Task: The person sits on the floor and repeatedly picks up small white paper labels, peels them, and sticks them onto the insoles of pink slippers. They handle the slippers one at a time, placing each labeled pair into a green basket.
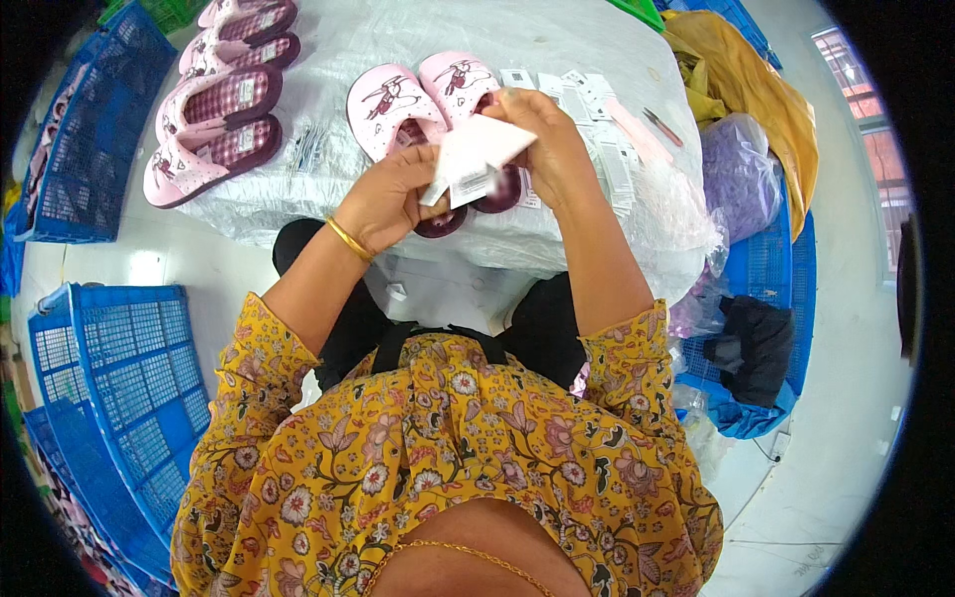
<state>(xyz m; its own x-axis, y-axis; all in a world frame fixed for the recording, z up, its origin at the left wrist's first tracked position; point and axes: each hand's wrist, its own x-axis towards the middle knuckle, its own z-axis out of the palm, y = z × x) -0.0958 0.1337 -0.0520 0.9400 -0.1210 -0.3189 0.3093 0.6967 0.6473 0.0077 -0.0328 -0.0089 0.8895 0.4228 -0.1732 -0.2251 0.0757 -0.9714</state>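
Between both hands I hold a pale pink and white card tag point(482, 149) with a printed label on its lower part, above a pair of slippers. My left hand point(390, 199), with a gold bangle at the wrist, pinches the tag's lower left side. My right hand point(545, 144) grips its upper right corner. Under the tag lies the pair of pink slippers point(386, 99), printed with a dark figure on each toe; their dark red soles show below. The hands and tag hide the middle of the pair.
More pink slippers point(204, 164) with checked insoles are lined up at the table's left. Printed labels point(615, 164) and tweezers point(664, 127) lie right of my hands on the plastic-covered table point(328, 50). Blue crates point(139, 378) stand at left; a filled blue crate point(761, 269) stands at right.
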